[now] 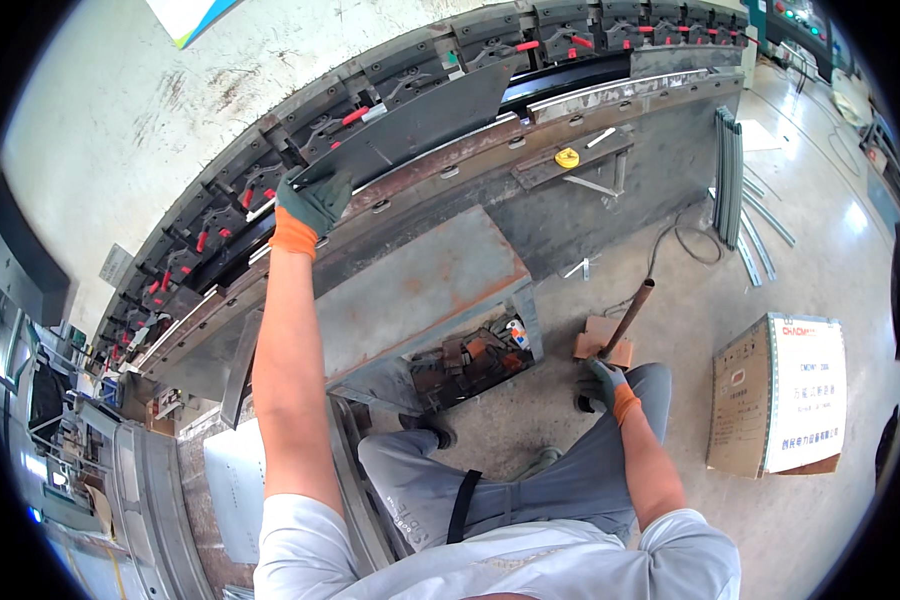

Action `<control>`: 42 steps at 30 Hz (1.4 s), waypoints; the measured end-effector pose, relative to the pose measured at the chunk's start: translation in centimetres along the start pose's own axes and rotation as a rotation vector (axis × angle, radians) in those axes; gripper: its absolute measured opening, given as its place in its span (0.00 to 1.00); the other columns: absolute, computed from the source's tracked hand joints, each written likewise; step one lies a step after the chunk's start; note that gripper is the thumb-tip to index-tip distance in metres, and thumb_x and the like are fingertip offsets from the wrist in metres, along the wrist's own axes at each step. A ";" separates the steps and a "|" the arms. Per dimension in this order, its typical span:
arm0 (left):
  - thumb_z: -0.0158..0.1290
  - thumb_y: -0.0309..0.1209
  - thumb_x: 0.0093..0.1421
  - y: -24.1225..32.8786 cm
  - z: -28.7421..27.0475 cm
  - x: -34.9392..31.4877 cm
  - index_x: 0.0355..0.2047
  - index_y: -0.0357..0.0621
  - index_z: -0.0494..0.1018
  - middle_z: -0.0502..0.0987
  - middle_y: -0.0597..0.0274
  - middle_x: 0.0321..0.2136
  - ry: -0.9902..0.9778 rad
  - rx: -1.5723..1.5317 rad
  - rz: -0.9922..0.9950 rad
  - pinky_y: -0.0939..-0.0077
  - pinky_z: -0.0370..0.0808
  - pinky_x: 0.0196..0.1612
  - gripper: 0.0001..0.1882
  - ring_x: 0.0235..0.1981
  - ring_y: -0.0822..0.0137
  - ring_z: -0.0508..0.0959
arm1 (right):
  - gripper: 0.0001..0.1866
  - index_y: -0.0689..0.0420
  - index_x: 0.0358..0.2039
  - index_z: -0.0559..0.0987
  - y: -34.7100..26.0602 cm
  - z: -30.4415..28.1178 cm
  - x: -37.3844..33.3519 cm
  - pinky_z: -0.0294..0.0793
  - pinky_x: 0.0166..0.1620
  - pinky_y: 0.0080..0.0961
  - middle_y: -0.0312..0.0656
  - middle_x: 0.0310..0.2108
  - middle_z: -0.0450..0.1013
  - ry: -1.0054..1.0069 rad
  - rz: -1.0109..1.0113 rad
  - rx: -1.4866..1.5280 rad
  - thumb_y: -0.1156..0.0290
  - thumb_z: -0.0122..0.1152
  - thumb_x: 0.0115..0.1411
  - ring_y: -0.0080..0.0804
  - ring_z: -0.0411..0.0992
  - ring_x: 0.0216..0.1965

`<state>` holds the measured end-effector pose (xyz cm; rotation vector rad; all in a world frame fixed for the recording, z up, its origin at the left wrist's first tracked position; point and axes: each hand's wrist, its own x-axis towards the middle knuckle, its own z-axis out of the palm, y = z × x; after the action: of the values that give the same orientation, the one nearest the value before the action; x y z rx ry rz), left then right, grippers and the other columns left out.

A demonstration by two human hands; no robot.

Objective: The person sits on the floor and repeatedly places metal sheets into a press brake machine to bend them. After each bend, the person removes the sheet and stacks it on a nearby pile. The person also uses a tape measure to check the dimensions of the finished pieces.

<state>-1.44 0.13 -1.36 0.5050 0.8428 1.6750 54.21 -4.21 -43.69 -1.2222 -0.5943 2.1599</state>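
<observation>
My left hand (313, 207), in a grey-green glove with an orange cuff, reaches far forward to a press brake. Its fingers are closed on the near left end of a dark metal sheet (425, 120). The sheet tilts upward in front of the row of clamps, along the lower die rail (450, 160). Beside my right knee, my right hand (605, 383), gloved alike, is low down and appears closed round the lower end of a rusty pipe (627, 318). The pipe slants up and away over a reddish-brown block (602, 340) on the floor. Part of that grip is hidden.
A steel box bench (420, 285) with metal pieces inside stands before my legs. A yellow tape measure (567, 158) rests on a small shelf (540, 172). Long metal strips (728, 180) lean at the machine's right end. A cardboard box (760, 400) stands right; a cable (675, 235) crosses the floor.
</observation>
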 end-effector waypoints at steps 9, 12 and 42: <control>0.46 0.47 0.58 -0.1 -0.3 0.0 0.54 0.28 0.67 0.73 0.32 0.52 0.020 -0.039 -0.025 0.47 0.74 0.56 0.34 0.52 0.40 0.76 | 0.20 0.56 0.48 0.77 -0.1 0.9 -0.2 0.79 0.36 0.36 0.48 0.35 0.78 0.023 -0.016 -0.005 0.57 0.65 0.61 0.42 0.79 0.34; 0.46 0.46 0.58 -0.4 -0.5 0.4 0.53 0.29 0.68 0.73 0.32 0.52 0.003 -0.068 -0.035 0.47 0.74 0.56 0.33 0.52 0.40 0.76 | 0.17 0.56 0.47 0.77 0.2 0.5 0.1 0.78 0.31 0.34 0.48 0.34 0.78 0.028 -0.039 -0.004 0.59 0.63 0.63 0.41 0.78 0.31; 0.50 0.57 0.63 -32.9 3.4 -7.3 0.60 0.40 0.66 0.73 0.49 0.57 -0.065 -0.011 -0.269 0.53 0.76 0.53 0.36 0.53 0.51 0.76 | 0.22 0.55 0.55 0.71 -8.1 19.3 -2.1 0.78 0.49 0.38 0.40 0.47 0.76 -0.072 -0.574 0.524 0.68 0.65 0.62 0.36 0.76 0.46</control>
<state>24.34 -2.50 -23.20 0.4167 0.8152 1.4089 40.37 -1.51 -28.08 -0.5991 -0.3183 1.7137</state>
